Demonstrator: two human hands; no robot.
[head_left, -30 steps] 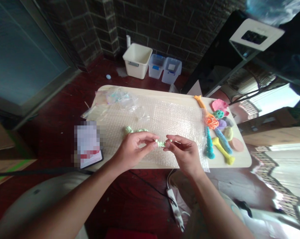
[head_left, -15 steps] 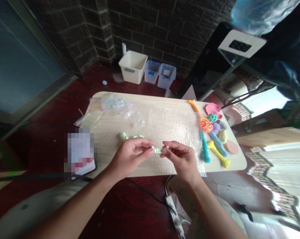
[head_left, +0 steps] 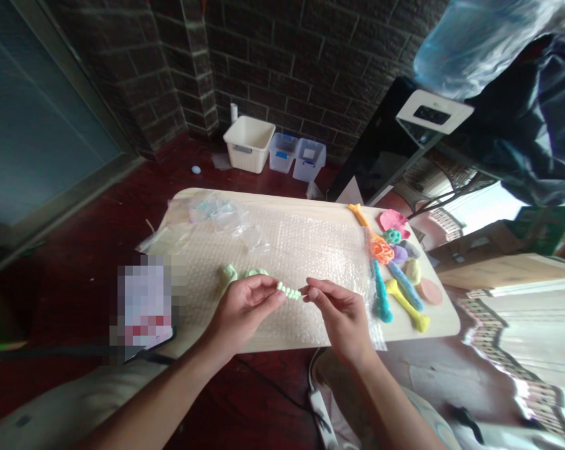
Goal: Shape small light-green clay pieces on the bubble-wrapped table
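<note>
My left hand [head_left: 245, 306] and my right hand [head_left: 336, 309] pinch the two ends of a short, bumpy pale green clay strand [head_left: 289, 291] just above a sheet of bubble wrap [head_left: 301, 244]. Both hands are closed in a pinch. The bubble wrap covers the middle of a small light wooden table [head_left: 264, 340]. Behind my left hand, more pale green clay pieces [head_left: 235, 273] lie on the wrap.
Several coloured clay shapes [head_left: 399, 269] lie at the table's right end. Clear plastic bags [head_left: 217, 212] sit at its far left. A phone [head_left: 144, 306] rests at the left edge. On the red floor stand a white bin [head_left: 248, 142], two clear boxes [head_left: 297, 156] and a power strip [head_left: 320, 409].
The view has tilted up a little, so the table sits lower in the picture. My hands still pinch the green strand, held slightly further apart, and more of the strand shows between them.
</note>
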